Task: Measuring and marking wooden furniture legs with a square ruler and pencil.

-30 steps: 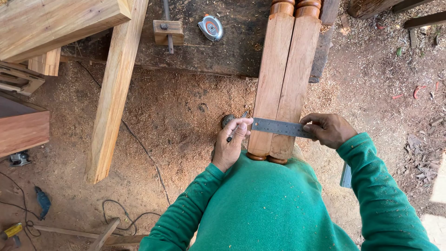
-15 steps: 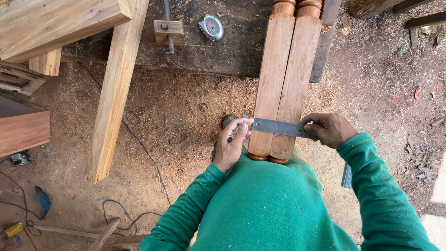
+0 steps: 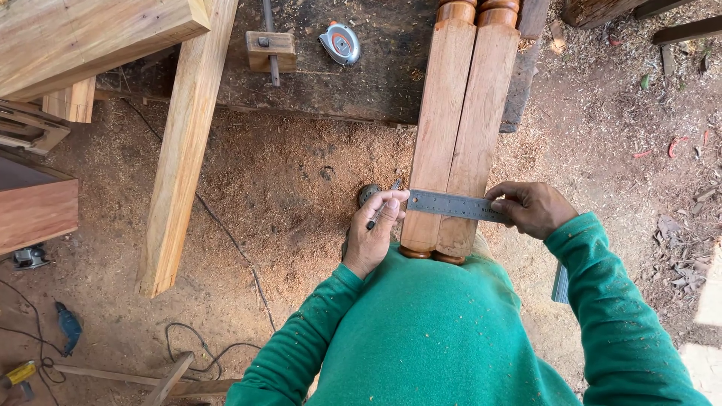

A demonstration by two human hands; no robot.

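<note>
Steel ruler [image 3: 457,205] lies square across two turned wooden posts [image 3: 455,128] at frame centre; right hand [image 3: 530,208] pins it, left hand [image 3: 374,233] grips a pencil [image 3: 382,213]; marking apparently underway, needing a steady ruler.

- Two hands were in view: the left hand [image 3: 374,237] and the right hand [image 3: 530,208].
- Two turned wooden legs [image 3: 451,128] lay side by side.
- One steel ruler [image 3: 455,205] crossed them.
- One pencil [image 3: 382,214] was in the left hand.
- One tape measure [image 3: 340,42] lay on the dark slab [image 3: 376,83].
- One small wooden block [image 3: 271,49] sat on a metal rod.
- One long pale beam [image 3: 184,150] was there, leaning.
- One blue power drill [image 3: 68,325] lay on the sawdust.
</note>
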